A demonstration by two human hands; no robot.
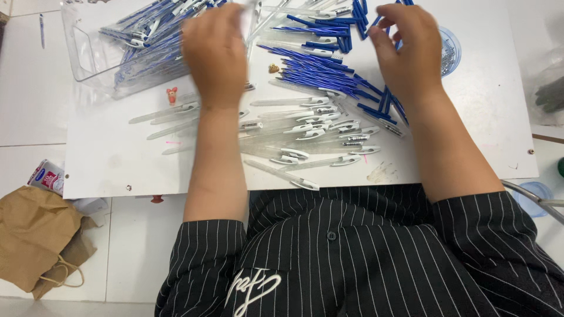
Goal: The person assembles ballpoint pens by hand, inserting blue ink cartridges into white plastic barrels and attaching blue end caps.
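I see the right hand pinching a blue pen near the blue pile, which lies to its left with long axes slanting, while the blurred left hand, grip unclear, hovers beside the clear bin.

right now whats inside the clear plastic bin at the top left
The clear bin holds a heap of blue pens with white clips. The left hand covers its right end, so what lies there cannot be seen.
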